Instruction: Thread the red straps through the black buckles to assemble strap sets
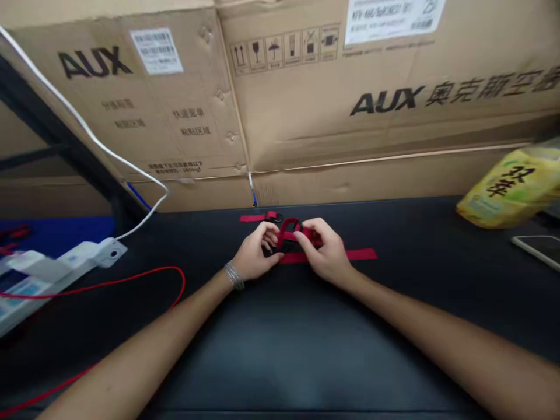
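Note:
A red webbing strap (289,235) with dark fittings is bent into a loop between my two hands, just above the black surface. My left hand (256,252), with a silvery bracelet at the wrist, has its fingers curled around the strap's left end. On the other side, my right hand (326,251) pinches the strap between thumb and fingers. Beneath the hands a flat length of red strap (362,254) runs out to the right. Behind my left hand lies a short red strap piece (252,218) with a black buckle (274,217). My fingers partly hide the fittings.
Large cardboard boxes (297,128) stand along the back of the black table (280,350). At left are a white power strip (56,274), a white cable (91,134) and a red cord (131,277). A yellow bag (507,186) and a phone (540,249) are at right.

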Available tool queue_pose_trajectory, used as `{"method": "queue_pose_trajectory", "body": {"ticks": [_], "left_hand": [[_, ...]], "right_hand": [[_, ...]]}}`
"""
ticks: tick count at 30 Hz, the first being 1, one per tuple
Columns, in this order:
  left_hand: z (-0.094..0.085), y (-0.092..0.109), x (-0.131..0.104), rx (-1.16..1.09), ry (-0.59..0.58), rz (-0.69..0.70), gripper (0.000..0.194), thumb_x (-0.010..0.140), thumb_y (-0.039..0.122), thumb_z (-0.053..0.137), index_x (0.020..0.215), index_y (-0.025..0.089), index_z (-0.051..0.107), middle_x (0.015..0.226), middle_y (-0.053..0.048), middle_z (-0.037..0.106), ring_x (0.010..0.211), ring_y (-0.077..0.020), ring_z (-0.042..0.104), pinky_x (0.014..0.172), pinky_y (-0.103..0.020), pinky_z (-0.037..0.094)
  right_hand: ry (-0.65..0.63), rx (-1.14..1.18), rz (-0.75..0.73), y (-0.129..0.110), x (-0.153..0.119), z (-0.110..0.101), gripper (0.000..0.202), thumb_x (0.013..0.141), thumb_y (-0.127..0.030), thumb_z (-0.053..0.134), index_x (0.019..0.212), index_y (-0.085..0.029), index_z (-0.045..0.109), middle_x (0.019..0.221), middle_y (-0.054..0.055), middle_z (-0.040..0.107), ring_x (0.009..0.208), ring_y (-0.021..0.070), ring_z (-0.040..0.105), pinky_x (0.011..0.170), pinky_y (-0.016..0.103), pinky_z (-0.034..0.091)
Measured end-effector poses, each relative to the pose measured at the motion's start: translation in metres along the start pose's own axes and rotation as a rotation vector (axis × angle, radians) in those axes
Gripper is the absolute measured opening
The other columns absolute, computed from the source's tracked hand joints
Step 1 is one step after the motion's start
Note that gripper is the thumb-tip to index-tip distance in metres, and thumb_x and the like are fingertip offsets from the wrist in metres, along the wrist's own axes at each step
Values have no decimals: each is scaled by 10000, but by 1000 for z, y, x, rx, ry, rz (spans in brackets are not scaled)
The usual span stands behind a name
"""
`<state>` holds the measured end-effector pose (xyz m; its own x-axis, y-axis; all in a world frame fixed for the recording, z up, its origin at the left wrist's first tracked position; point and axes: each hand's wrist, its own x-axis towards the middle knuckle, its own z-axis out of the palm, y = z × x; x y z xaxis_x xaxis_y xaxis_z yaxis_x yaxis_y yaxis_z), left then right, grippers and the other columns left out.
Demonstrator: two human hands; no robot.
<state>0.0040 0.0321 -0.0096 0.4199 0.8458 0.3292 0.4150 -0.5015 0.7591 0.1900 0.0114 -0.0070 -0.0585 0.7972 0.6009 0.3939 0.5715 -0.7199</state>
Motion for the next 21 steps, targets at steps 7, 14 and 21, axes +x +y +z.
{"method": "queue_pose_trajectory", "body": {"ticks": [7,14,21], "left_hand": [[-1,0,0,-23,-13,-1,410,675,119,650,1018,197,439,878,-17,552,790,-132,574,673,-257,487],[0,2,0,10,5,-4,396,690,143,642,1026,193,439,898,-29,566,773,-128,574,671,-264,487],[0,5,-1,-24,2,-26,308,749,257,646,996,196,473,906,-38,634,768,-138,611,662,-271,484]], "right_hand": [[-6,-17,-19,0,-1,-1,95,892,-277,507,870,-187,526,771,7,492,672,126,472,611,254,379],[-44,-71,-37,0,1,-2,80,889,-250,496,854,-181,516,774,16,499,703,142,478,645,267,382],[-58,-44,-9,-4,2,-3,104,905,-271,459,858,-184,489,753,8,489,685,141,467,656,275,382]]}}
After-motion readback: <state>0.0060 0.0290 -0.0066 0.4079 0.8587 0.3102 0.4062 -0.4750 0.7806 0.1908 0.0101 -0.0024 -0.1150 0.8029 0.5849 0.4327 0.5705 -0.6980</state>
